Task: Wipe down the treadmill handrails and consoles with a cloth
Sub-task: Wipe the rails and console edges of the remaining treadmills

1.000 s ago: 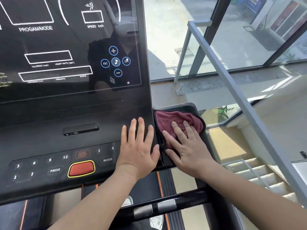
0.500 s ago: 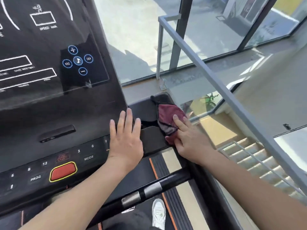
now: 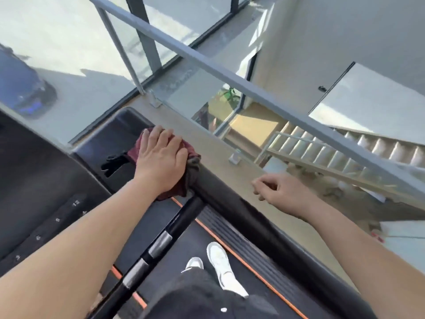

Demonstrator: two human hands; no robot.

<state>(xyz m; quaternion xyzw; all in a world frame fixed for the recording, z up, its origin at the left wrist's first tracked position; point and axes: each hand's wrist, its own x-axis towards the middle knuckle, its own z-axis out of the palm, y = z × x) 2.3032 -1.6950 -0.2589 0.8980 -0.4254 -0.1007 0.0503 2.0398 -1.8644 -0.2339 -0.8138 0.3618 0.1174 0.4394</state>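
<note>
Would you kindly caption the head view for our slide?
Left hand presses a maroon cloth onto the black treadmill handrail; right hand hovers empty.

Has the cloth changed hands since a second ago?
Yes. The left hand now presses the cloth at the handrail top; the right hand has let go.

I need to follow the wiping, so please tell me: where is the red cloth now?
The red cloth lies near the middle of the head view, under the left hand, at the top end of the treadmill's right handrail, beside the console tray.
</note>
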